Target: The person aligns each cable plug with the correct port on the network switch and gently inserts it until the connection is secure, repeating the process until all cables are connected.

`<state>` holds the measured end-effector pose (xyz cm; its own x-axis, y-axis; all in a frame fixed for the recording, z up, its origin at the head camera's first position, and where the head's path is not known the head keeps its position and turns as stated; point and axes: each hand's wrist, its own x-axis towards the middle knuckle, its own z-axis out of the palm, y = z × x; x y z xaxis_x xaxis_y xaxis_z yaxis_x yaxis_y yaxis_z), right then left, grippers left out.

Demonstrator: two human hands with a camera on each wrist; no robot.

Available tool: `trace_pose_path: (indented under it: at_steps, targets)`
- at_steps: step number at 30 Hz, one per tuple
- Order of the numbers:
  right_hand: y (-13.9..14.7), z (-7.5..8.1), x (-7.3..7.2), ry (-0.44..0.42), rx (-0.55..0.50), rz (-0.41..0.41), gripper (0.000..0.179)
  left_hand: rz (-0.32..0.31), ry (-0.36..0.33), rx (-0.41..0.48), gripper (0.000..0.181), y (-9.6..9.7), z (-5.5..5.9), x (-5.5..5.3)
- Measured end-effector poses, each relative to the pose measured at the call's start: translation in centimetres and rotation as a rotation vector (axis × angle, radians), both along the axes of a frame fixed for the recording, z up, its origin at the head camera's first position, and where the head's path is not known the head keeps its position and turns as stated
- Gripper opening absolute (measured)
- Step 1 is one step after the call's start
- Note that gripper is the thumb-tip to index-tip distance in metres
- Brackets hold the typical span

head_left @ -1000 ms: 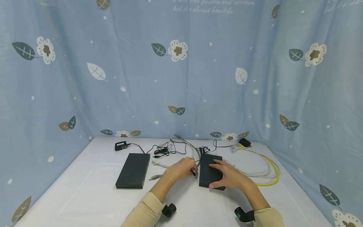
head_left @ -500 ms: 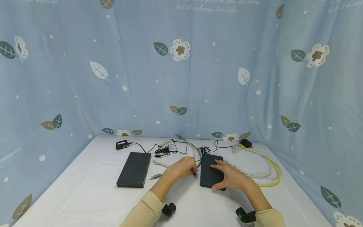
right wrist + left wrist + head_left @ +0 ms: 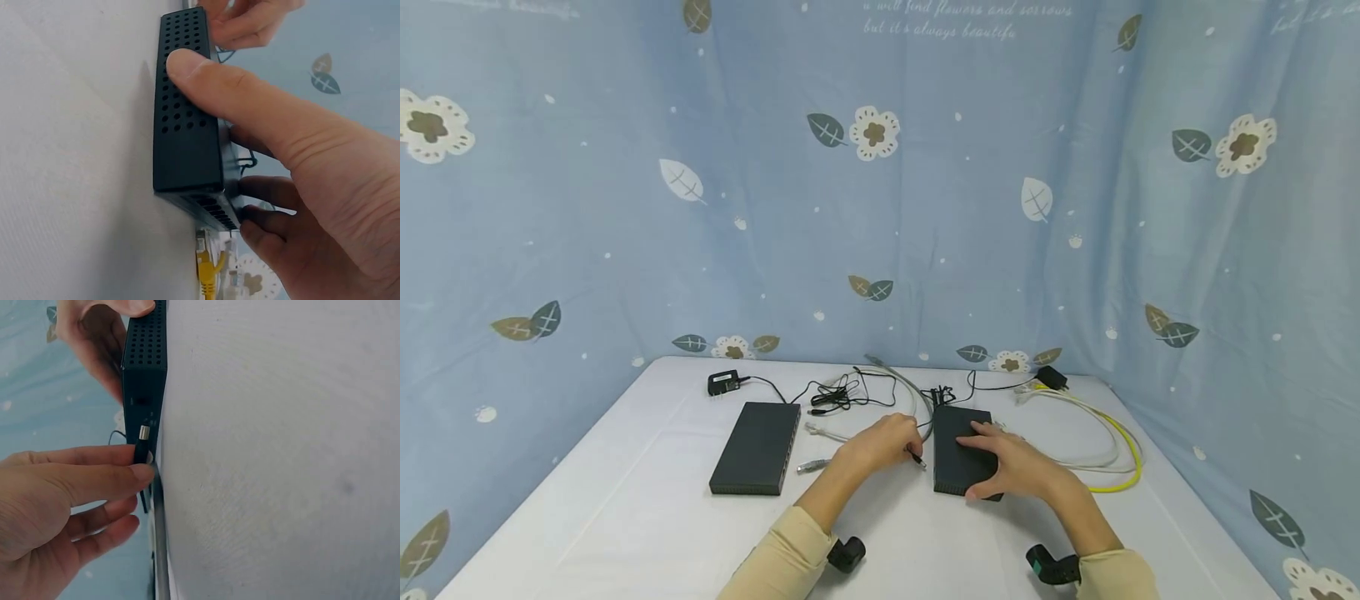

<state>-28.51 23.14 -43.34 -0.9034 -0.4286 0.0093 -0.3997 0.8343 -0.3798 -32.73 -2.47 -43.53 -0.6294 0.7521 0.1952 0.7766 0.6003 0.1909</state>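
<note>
My left hand (image 3: 883,446) pinches a black barrel power plug (image 3: 144,434) between thumb and fingers, its metal tip showing. The tip points toward the side face of a black network switch (image 3: 953,458), close to a small round socket (image 3: 142,400) there. My right hand (image 3: 1018,467) holds this switch, thumb on the perforated front edge (image 3: 178,103) and fingers over the top. In the right wrist view, a row of ports (image 3: 215,211) shows on the switch's other side. Part of the plug's cord is hidden by the left hand.
A second black network switch (image 3: 756,450) lies at left. Behind are a power adapter (image 3: 723,382), coiled black cord (image 3: 831,400) and grey network cables (image 3: 917,396). A yellow cable (image 3: 1127,479) loops at right near another adapter (image 3: 1051,377). A curtain hangs behind the table.
The switch under my right hand has shifted slightly to the right, and that hand with it. The plug's tip has moved slightly right too; the left hand's grip looks the same.
</note>
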Motion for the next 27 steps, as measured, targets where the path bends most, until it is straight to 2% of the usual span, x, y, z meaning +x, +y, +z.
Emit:
trace_pose_path:
  at_steps: [10,16,19,27]
  targets:
    - [0.57,-0.01,-0.26,-0.048,-0.033,0.002,0.084,-0.017,0.059,-0.036,0.02,0.27,0.64,0.55]
    - [0.52,-0.19,-0.41,-0.038,-0.025,0.006,0.084,0.013,0.066,-0.046,0.021,0.54,0.46,0.63]
    - [0.48,-0.15,-0.37,-0.037,-0.025,0.007,0.084,0.014,0.06,-0.029,0.02,0.63,0.39,0.57]
    - [0.44,-0.01,-0.34,-0.035,-0.013,0.003,0.084,-0.017,-0.014,0.003,0.015,0.77,0.69,0.54]
